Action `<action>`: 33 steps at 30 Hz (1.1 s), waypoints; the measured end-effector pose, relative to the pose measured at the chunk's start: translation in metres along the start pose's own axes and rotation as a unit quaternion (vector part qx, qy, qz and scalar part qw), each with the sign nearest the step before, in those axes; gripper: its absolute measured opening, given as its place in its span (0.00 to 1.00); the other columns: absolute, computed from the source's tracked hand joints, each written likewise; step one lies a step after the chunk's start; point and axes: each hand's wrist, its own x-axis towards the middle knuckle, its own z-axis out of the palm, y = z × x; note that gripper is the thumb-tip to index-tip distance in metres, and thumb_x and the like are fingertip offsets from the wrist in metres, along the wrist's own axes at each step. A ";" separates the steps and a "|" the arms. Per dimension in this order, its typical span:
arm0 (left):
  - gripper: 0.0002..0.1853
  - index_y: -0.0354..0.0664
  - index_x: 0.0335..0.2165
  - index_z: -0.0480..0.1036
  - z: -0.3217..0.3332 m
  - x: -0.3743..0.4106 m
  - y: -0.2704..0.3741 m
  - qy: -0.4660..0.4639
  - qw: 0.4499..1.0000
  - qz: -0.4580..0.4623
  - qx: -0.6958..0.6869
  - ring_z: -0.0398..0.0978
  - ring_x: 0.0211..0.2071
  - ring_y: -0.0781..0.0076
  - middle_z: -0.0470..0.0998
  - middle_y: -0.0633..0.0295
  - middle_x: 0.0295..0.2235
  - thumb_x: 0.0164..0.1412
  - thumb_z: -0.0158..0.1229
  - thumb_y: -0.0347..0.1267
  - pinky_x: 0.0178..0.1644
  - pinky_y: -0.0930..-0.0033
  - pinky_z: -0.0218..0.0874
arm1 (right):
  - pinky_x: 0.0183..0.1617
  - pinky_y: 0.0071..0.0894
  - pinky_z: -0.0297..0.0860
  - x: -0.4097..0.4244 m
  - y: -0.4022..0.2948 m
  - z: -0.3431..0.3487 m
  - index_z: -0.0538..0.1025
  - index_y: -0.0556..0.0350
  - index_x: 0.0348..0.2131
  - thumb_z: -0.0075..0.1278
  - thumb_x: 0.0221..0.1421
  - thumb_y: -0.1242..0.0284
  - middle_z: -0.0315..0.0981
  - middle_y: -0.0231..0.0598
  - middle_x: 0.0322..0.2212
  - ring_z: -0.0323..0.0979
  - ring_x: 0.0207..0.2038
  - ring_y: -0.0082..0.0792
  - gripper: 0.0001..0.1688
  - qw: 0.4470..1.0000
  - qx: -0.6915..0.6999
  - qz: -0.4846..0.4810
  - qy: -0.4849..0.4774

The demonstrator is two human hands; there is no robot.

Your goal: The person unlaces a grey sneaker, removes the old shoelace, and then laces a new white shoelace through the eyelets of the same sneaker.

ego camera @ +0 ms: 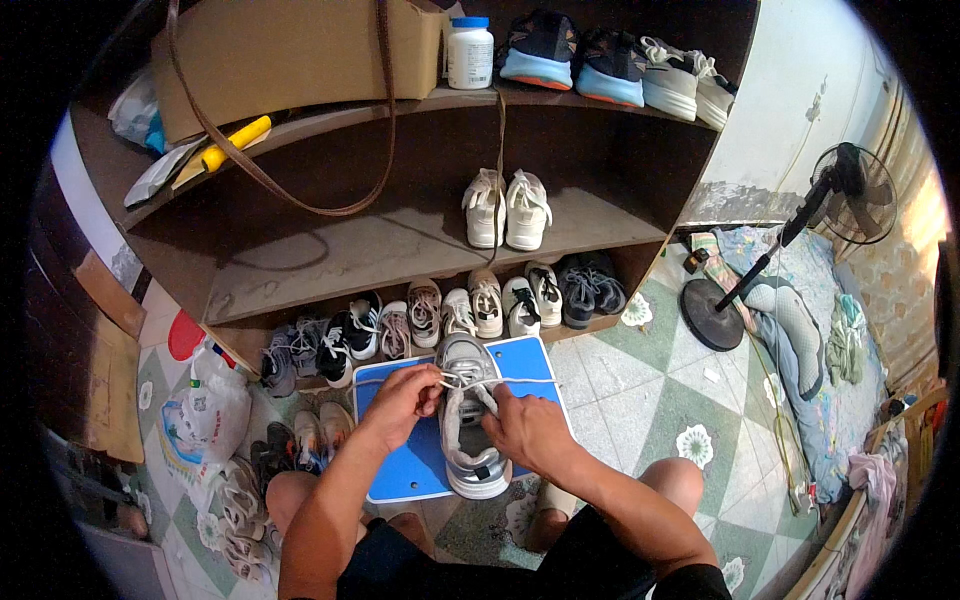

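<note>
A grey and silver sneaker (475,469) rests on a blue board with a white edge (405,469), its toe towards the shelves and its heel towards me. White laces (525,381) are crossed over its tongue, one end stretched out to the right. On the left of the shoe, my left hand (407,397) pinches a loop of lace between thumb and fingers. Across from it, my right hand (529,427) lies at the right side of the shoe's opening, fingers curled at the collar and lace; whether it grips the lace or the collar is not clear.
Ahead stands a dark wooden shelf (300,259) with white sneakers (527,210) on its middle board and a row of shoes (425,311) at the bottom. More shoes (307,439) and a plastic bag (214,405) are on the tiled floor at left. A standing fan (712,315) is at right.
</note>
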 end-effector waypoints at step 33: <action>0.12 0.36 0.34 0.77 0.021 -0.004 -0.023 0.063 0.942 0.206 0.259 0.68 0.29 0.83 0.75 0.69 0.27 0.70 0.58 0.35 0.34 0.73 0.60 | 0.27 0.54 0.72 -0.002 0.005 0.008 0.73 0.68 0.46 0.52 0.62 0.65 0.76 0.54 0.17 0.78 0.21 0.56 0.22 0.998 -0.014 -0.042 0.042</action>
